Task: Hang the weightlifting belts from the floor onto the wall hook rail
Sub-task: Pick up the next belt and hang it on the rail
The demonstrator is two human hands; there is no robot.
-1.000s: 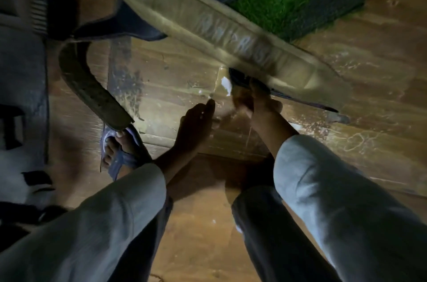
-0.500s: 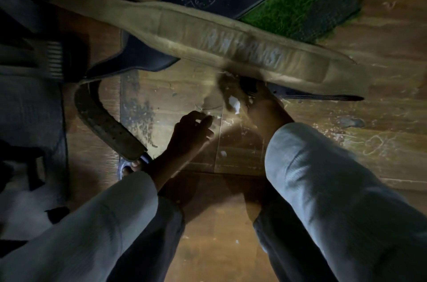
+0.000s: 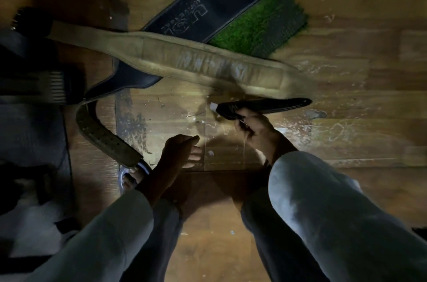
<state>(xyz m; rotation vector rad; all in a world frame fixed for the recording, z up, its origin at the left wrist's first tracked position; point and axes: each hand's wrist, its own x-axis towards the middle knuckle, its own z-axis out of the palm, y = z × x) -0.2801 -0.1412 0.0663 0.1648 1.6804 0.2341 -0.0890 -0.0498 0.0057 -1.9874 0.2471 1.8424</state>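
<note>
A tan padded weightlifting belt (image 3: 180, 57) lies across the wooden floor, left to right. Under it a black belt (image 3: 208, 6) with pale lettering runs diagonally toward the top; its narrow perforated strap (image 3: 104, 136) curls down at the left. My right hand (image 3: 254, 129) is shut on the end of a thin black strap (image 3: 265, 106) just below the tan belt's right part. My left hand (image 3: 180, 152) hovers over the floor with loosely curled fingers, holding nothing. No wall hook rail is in view.
A patch of green artificial turf (image 3: 261, 27) lies under the black belt at the top. Dark mats and gear (image 3: 30, 119) fill the left side. My sandalled foot (image 3: 131, 177) stands beside the perforated strap's tip. The floor is dim, lit only around the hands.
The tan belt has dropped from tilted and lifted to lying flat across the floor. My right hand has come out from under it, gripping the black strap. My left hand curled slightly.
</note>
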